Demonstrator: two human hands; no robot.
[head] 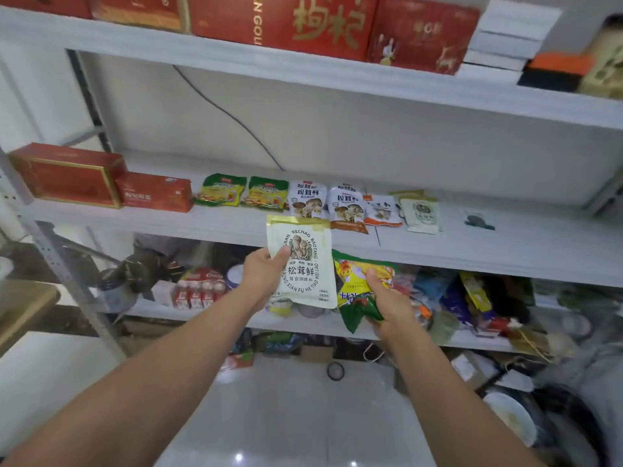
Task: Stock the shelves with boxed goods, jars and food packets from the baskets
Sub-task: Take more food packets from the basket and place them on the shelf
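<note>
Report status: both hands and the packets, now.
Left hand grips pale mushroom packet, upright before middle shelf. Right hand grips yellow-green packet. Row of packets already shelved; nothing blocks the shelf front.

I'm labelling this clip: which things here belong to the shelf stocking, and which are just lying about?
Part of the job: left hand gripping the pale mushroom packet; right hand gripping the yellow-green packet; middle shelf; row of packets on it; red boxes.
Lying about: black cable on the wall; black ring on the floor; lower-shelf clutter.
</note>
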